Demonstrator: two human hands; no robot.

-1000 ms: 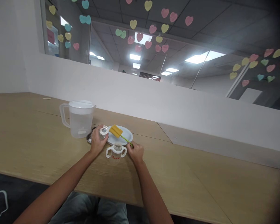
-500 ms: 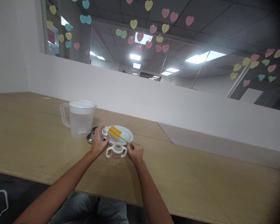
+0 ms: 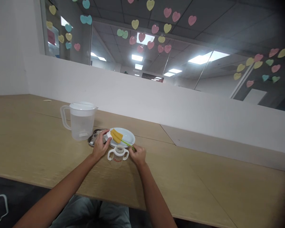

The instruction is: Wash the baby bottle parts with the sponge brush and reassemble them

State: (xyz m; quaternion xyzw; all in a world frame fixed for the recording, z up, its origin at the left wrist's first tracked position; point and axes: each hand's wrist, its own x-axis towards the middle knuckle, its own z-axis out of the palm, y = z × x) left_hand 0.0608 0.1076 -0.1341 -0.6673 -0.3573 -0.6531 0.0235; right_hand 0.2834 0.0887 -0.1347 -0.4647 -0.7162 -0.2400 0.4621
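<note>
My left hand (image 3: 100, 147) is closed on a small white bottle cap (image 3: 108, 134), partly hidden by the fingers. In my right hand (image 3: 138, 155) is the thin green handle of a sponge bottle brush (image 3: 116, 135). Its yellow sponge head touches or nearly touches the cap, over a white plate (image 3: 131, 134). Between my forearms a clear baby bottle (image 3: 117, 158) stands upright and uncapped, with a white two-handled holder round its neck and red print on its side.
Left of the plate lies a metal tray (image 3: 90, 140) with small items, partly behind my left hand. A clear lidded pitcher (image 3: 82, 125) with liquid stands behind it. The wooden table (image 3: 192, 177) meets a low white wall (image 3: 133, 95) below a window with heart-shaped notes.
The cap has turned in my left hand, so its round opening no longer faces me. The sponge head has tilted slightly against it. My right hand has barely moved.
</note>
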